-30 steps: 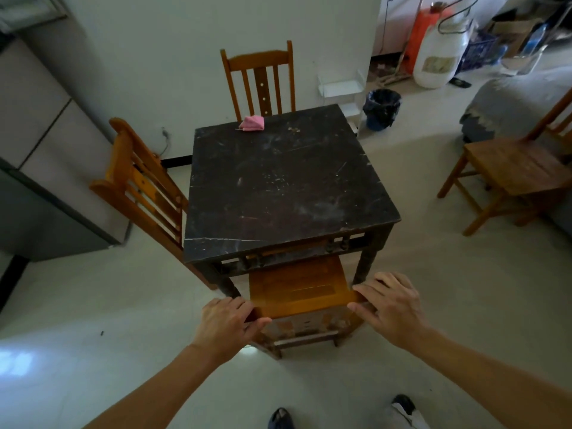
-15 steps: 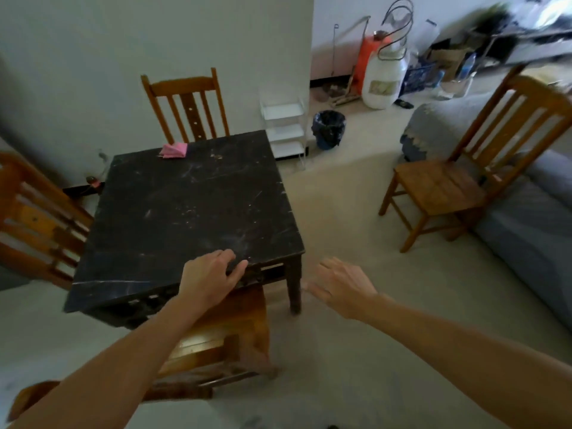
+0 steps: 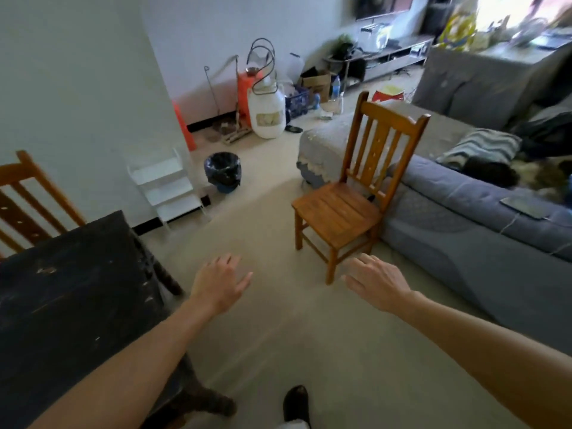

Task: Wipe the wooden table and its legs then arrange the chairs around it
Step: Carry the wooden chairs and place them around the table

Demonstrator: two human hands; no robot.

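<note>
The dark wooden table (image 3: 68, 292) fills the lower left of the head view. A wooden chair (image 3: 349, 209) stands apart on the floor ahead, its back against the grey sofa. Another chair's back (image 3: 28, 199) shows behind the table at the left edge. My left hand (image 3: 218, 284) hovers over the floor just right of the table, fingers relaxed and empty. My right hand (image 3: 377, 281) reaches out with fingers spread, short of the free chair's front leg, holding nothing.
A grey sofa (image 3: 483, 230) runs along the right. A black bin (image 3: 223, 171), a white shelf rack (image 3: 168, 187) and a white jug (image 3: 267, 113) stand by the far wall. My shoe (image 3: 295, 404) is at the bottom.
My view has swung right, away from the table toward the free chair. My left hand left the table edge and both hands now hover over the floor.
</note>
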